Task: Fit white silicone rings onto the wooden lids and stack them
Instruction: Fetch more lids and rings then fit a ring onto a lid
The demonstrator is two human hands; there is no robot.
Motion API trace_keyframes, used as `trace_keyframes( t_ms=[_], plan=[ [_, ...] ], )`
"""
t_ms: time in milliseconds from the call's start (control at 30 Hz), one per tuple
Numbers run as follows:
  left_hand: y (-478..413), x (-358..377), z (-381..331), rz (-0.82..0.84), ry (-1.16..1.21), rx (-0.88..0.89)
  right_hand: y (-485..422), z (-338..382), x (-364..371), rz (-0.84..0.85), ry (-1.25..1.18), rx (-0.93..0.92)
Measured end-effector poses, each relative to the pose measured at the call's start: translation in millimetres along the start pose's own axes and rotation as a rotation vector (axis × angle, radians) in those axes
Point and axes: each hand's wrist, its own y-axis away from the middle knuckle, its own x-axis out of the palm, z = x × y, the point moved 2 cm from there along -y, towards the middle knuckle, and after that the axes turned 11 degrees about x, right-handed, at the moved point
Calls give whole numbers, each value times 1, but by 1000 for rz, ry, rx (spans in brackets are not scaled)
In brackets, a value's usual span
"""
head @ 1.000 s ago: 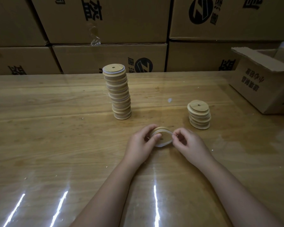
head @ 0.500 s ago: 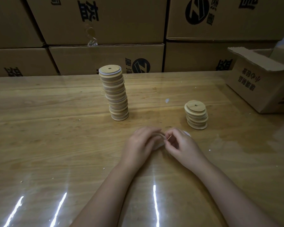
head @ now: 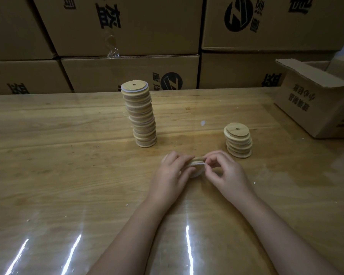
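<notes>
Hands meet low in the middle of the table (head: 68, 175), both busy on one wooden lid (head: 196, 172). My left hand (head: 172, 174) curls round the lid's left side, with the fingers over its far edge and the thumb on the near face. It grips the lid, which is tilted up on edge close to the tabletop. My right hand (head: 227, 173) comes in from the other side. Its thumb and forefinger pinch the white silicone ring (head: 199, 164) at the lid's upper right rim, and the other fingers curl loosely behind. The ring shows as a thin pale line across the top of the lid. I cannot tell how far round it is seated, since my fingers hide most of the rim.

Beyond my left hand, well apart from it, stands the tall stack (head: 141, 116) of lids. It leans a little with its layers offset, and a white ring peeps out under the topmost lid, whose small centre hole faces up. Near my right hand, a little beyond it, is the short stack (head: 238, 144), also with a holed lid on top, sitting slightly askew. A small pale speck (head: 203, 122) lies on the table between the two stacks. An open cardboard box (head: 314, 104) rests at the table's far right, and printed cartons (head: 127, 74) are piled along its far edge.
</notes>
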Motion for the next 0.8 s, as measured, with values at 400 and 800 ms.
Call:
trace_keyframes(
  t_ms=[400,800],
  plan=[
    [0,1,2,-3,70,-65,-5,-10,0,86,15,101],
    [0,2,3,-4,98,-106,-8,-12,-4,136,-105,245]
  ],
)
